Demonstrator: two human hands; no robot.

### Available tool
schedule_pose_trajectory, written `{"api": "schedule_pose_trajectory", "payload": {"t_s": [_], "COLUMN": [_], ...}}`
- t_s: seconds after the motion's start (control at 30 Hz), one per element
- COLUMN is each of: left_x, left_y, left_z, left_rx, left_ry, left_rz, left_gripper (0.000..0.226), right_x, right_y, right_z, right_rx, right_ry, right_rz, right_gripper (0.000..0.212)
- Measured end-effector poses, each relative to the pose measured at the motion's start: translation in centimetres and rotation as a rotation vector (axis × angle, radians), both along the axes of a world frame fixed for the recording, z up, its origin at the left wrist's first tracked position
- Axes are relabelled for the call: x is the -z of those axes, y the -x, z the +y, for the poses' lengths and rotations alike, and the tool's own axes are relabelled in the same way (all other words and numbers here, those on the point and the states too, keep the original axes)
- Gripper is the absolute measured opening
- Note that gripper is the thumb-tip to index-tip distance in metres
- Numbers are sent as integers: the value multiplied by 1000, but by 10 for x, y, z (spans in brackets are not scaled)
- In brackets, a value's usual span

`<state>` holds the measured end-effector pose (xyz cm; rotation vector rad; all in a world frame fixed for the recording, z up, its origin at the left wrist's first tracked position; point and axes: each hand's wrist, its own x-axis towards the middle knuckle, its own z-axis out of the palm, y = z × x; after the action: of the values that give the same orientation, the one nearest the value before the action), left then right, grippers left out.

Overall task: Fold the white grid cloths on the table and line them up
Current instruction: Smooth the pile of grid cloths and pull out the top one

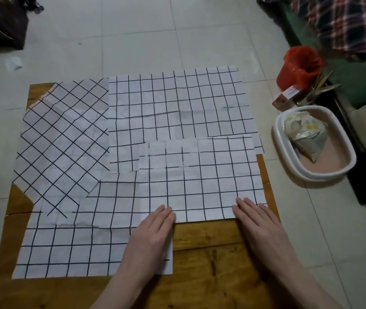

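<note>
**Two flat hands on one cloth, three more waiting**

Both hands lie nearest, palms down with fingers straight and together: the left hand (153, 233) on the near left corner of the front cloth (202, 181), the right hand (257, 221) on its near right corner. Neither grips anything; they press the near edge flat against the wooden desk (208, 248).

That cloth looks smaller than its neighbours, so I'd judge it already folded at least once and being smoothed. A second cloth (70, 248) spreads out at near left, partly under the left hand. A third (61, 139) lies turned at an angle on the far left, and the largest (177, 103) covers the far side, overhanging the desk. These three overlap and look unfolded, and nothing is lined up, so most of the work remains.

Off to the right, on the floor, sit a white tub (289, 172) and a red bag (297, 68).
</note>
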<state>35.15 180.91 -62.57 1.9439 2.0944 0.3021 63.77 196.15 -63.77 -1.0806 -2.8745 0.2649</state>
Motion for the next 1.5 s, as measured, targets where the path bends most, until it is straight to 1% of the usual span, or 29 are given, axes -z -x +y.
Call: {"api": "schedule_pose_trajectory", "payload": {"t_s": [0.03, 0.07, 0.13, 0.2, 0.27, 0.4, 0.53, 0.67, 1.03, 1.17, 1.3, 1.5], "left_x": [0, -1, 0, 1, 2, 13, 20, 19, 19, 22, 24, 25], "left_y": [-8, -17, -37, -55, -68, -75, -73, -69, -64, -65, -64, -64], "left_z": [-1, -2, -4, -5, -4, -5, -8, -7, -14, -13, -14, -11], "left_rx": [-13, -36, -8, 54, 74, 5, 3, 3, -91, -91, -96, -94], "left_ry": [5, 25, 52, 62, 79, 149, 162, 173, 192, 205, 212, 191], "left_rz": [28, 45, 47, 44, 57, 60, 69, 118, 94, 104, 116, 131], "left_gripper": [50, 50, 57, 64, 71, 78, 78, 75, 73, 74, 74, 72], "right_x": [-1, -2, -5, -5, -1, 9, 12, 11, 10, 10, 12, 14], "right_y": [3, 7, 22, 39, 51, 59, 58, 56, 28, 14, -6, -24], "right_z": [-6, -15, -35, -55, -70, -79, -79, -77, -62, -53, -38, -23], "right_rx": [38, 72, 80, 15, -22, 13, 23, 22, 121, 186, 307, 360], "right_ry": [9, 26, 68, 106, 137, 160, 162, 155, 177, 170, 163, 146], "right_rz": [0, 1, 5, -13, -50, -106, -120, -137, -143, -138, -138, -146], "right_gripper": [52, 52, 54, 56, 61, 66, 68, 69, 70, 70, 70, 70]}}
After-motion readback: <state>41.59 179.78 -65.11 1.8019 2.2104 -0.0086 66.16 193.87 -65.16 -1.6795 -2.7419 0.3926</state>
